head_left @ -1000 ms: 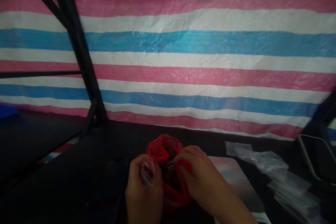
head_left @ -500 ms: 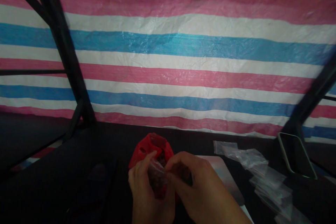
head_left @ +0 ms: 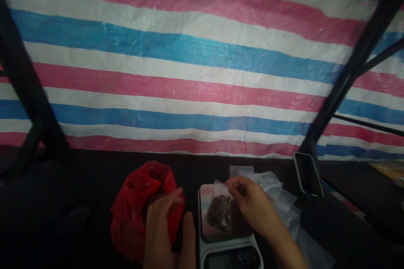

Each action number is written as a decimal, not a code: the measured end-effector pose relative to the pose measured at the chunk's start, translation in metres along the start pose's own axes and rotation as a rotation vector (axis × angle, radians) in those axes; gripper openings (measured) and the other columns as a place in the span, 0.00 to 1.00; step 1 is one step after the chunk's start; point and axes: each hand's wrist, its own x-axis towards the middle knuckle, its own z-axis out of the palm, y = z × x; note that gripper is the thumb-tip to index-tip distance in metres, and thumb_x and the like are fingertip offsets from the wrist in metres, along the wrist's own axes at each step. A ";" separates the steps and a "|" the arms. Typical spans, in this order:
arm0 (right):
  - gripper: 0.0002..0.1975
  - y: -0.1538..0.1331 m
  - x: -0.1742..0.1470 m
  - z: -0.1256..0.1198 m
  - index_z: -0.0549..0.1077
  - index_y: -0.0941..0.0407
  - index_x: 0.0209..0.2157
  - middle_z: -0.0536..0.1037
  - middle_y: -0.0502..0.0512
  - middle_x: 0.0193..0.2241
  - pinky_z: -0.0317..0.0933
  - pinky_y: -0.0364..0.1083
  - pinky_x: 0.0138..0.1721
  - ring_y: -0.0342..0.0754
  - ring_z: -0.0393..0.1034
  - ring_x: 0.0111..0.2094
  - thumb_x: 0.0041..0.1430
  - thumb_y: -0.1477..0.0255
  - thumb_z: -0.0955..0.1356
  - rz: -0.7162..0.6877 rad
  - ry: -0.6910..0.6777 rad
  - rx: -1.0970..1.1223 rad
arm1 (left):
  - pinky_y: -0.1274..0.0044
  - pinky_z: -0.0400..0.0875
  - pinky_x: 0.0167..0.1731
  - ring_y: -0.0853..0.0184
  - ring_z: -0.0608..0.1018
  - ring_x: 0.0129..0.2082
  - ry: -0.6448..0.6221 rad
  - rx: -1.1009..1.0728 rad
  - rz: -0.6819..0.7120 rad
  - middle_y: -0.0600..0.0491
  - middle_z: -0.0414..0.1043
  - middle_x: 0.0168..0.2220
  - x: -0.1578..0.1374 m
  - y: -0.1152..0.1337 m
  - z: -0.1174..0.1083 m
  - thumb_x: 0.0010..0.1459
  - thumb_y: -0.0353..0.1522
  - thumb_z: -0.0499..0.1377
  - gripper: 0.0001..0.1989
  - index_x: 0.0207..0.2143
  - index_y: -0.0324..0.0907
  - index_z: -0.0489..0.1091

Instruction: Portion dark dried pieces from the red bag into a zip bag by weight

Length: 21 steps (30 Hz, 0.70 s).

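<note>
- On the dark table (head_left: 78,201), in front of a striped tarp (head_left: 189,71) of pink, blue and white, both hands work low in the view.
- Left hand (head_left: 164,227) rests on the red plastic bag (head_left: 135,206), its fingers (head_left: 172,199) spread loosely over the bag's right side near the open mouth, not clenched; the thumb points up beside the scale.
- Right hand (head_left: 249,208) pinches the top edge of a small clear bag (head_left: 221,210) between thumb and fingertips.
- That clear bag holds a dark, lumpy filling and sits on the platform of a white scale (head_left: 230,252), just right of the red bag.
- A loose pile of empty clear bags (head_left: 277,193) lies behind and right of the right hand.
- A phone (head_left: 307,174) leans against a black frame post (head_left: 347,71) farther right.
</note>
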 end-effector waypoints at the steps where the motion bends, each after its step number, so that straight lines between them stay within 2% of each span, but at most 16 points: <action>1: 0.12 0.005 0.001 0.000 0.82 0.56 0.38 0.85 0.58 0.35 0.71 0.55 0.45 0.57 0.80 0.38 0.60 0.67 0.68 -0.008 0.027 -0.025 | 0.69 0.73 0.51 0.60 0.77 0.49 -0.003 0.014 0.020 0.51 0.73 0.48 0.001 -0.002 0.000 0.70 0.34 0.55 0.13 0.55 0.50 0.67; 4: 0.13 0.006 0.004 -0.004 0.82 0.56 0.43 0.84 0.62 0.45 0.66 0.59 0.54 0.59 0.77 0.47 0.61 0.68 0.68 -0.047 0.125 -0.081 | 0.68 0.73 0.47 0.59 0.78 0.46 0.006 0.122 0.139 0.50 0.74 0.46 0.007 -0.012 -0.004 0.69 0.31 0.56 0.10 0.51 0.48 0.69; 6: 0.13 -0.004 0.006 -0.004 0.82 0.55 0.44 0.83 0.62 0.46 0.64 0.59 0.56 0.59 0.76 0.50 0.64 0.69 0.67 -0.078 0.166 -0.091 | 0.63 0.72 0.47 0.55 0.78 0.44 0.048 0.250 0.199 0.47 0.76 0.43 0.014 -0.020 -0.010 0.67 0.30 0.56 0.08 0.47 0.46 0.71; 8: 0.12 -0.022 0.005 0.003 0.82 0.53 0.44 0.83 0.59 0.44 0.65 0.57 0.55 0.56 0.75 0.48 0.67 0.70 0.66 -0.122 0.161 -0.078 | 0.56 0.72 0.45 0.49 0.78 0.42 0.065 0.412 0.214 0.43 0.78 0.41 0.023 -0.028 -0.018 0.65 0.31 0.55 0.07 0.44 0.44 0.72; 11: 0.12 -0.058 -0.004 0.031 0.82 0.50 0.44 0.82 0.53 0.42 0.65 0.52 0.53 0.52 0.75 0.46 0.68 0.76 0.67 -0.242 0.022 -0.039 | 0.53 0.73 0.41 0.42 0.80 0.43 0.005 0.622 0.149 0.41 0.82 0.44 0.032 -0.040 -0.033 0.65 0.35 0.51 0.12 0.42 0.45 0.74; 14: 0.10 -0.086 -0.018 0.070 0.82 0.48 0.44 0.81 0.52 0.47 0.64 0.54 0.58 0.53 0.72 0.52 0.68 0.75 0.69 -0.311 -0.220 -0.060 | 0.51 0.74 0.45 0.42 0.82 0.47 -0.079 0.649 0.020 0.42 0.83 0.46 0.034 -0.052 -0.048 0.64 0.37 0.49 0.15 0.41 0.45 0.75; 16: 0.11 -0.092 -0.023 0.091 0.82 0.50 0.46 0.79 0.57 0.52 0.64 0.60 0.59 0.60 0.69 0.56 0.65 0.76 0.70 -0.268 -0.321 -0.159 | 0.51 0.74 0.50 0.43 0.82 0.49 -0.128 0.629 -0.009 0.40 0.83 0.46 0.034 -0.062 -0.056 0.61 0.38 0.50 0.16 0.41 0.44 0.75; 18: 0.18 -0.088 -0.023 0.104 0.82 0.54 0.48 0.77 0.62 0.54 0.65 0.63 0.59 0.64 0.69 0.56 0.61 0.82 0.68 -0.183 -0.351 -0.240 | 0.51 0.73 0.55 0.42 0.81 0.51 -0.166 0.647 -0.002 0.37 0.82 0.47 0.034 -0.072 -0.063 0.60 0.38 0.50 0.18 0.42 0.41 0.76; 21: 0.27 -0.075 -0.014 0.107 0.83 0.57 0.46 0.77 0.63 0.52 0.68 0.56 0.57 0.58 0.75 0.51 0.51 0.91 0.63 -0.101 -0.329 -0.239 | 0.50 0.71 0.57 0.40 0.80 0.52 -0.201 0.677 -0.072 0.35 0.82 0.49 0.035 -0.084 -0.069 0.60 0.40 0.50 0.21 0.45 0.39 0.77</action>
